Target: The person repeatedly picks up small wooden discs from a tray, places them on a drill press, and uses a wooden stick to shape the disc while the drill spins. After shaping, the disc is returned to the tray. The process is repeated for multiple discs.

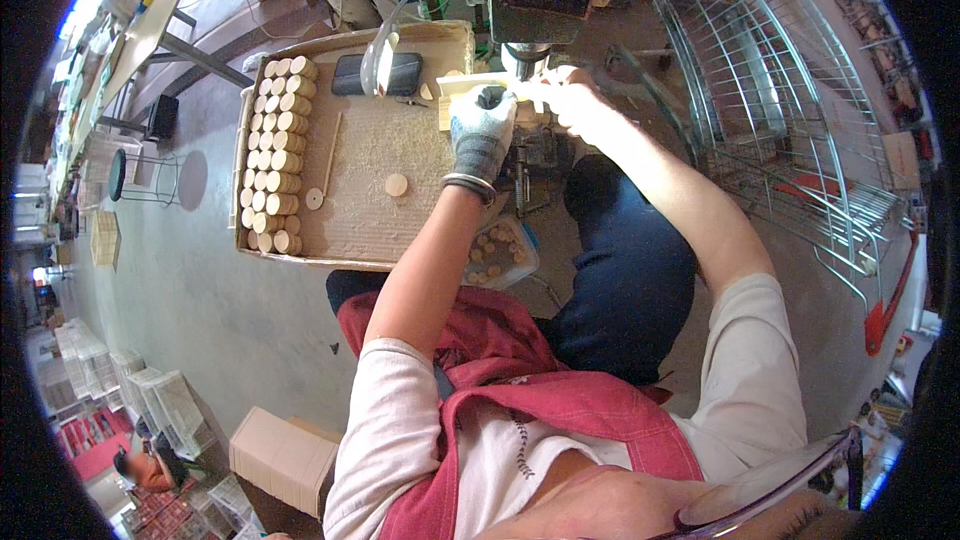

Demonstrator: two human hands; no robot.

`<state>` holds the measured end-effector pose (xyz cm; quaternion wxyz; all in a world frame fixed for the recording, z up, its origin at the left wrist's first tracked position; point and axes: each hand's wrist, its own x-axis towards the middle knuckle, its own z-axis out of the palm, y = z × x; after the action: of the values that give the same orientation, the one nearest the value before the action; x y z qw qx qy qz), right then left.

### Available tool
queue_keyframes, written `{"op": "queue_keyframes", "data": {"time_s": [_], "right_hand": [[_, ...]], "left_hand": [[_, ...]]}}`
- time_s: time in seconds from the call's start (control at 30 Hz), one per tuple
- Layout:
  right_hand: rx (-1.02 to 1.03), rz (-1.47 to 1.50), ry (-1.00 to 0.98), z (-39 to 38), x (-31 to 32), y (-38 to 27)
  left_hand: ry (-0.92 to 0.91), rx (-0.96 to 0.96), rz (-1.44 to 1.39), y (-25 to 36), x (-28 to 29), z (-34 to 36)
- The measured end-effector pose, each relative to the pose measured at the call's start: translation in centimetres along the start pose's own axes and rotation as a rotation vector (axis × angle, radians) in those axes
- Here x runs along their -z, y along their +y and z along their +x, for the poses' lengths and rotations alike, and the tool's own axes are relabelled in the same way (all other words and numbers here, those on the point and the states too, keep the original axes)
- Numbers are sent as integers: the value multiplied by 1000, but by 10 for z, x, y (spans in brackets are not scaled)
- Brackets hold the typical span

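My left hand [482,130], in a grey knit glove, is closed at the front of a pale wooden block [452,112] beneath the drill chuck [525,58]. Its fingers curl inward, and whatever they pinch is hidden. From the other side my bare right hand [562,95] reaches to the same spot, fingers bent close under the chuck. Strong light washes out its fingertips, so anything between them cannot be made out. A pale wooden strip [462,83] lies across the top of the block, next to the gloved fingers.
Left of the block, a shallow cardboard tray [350,258] bears rows of round wooden discs [283,141], one loose disc [396,185], a thin stick [332,152] and a black phone-like slab [400,74]. Below it sits a clear tub [515,265] with wooden pieces. A wire cart [800,140] stands right.
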<state>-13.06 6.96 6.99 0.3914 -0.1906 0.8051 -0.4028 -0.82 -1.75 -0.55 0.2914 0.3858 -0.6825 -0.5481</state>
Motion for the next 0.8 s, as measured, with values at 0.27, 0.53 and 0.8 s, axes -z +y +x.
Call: {"op": "queue_keyframes", "data": {"time_s": [0.27,0.53,0.8], "right_hand": [[120,-4,-40,18,-11,8],[53,-39,-53,4,-6,-9],[101,27,-48,17,-8,11]], "left_hand": [[-82,186,-206,14,3,7],[-213,128,-172,-15,7,14],[39,22,-278,22,36,-54]]}}
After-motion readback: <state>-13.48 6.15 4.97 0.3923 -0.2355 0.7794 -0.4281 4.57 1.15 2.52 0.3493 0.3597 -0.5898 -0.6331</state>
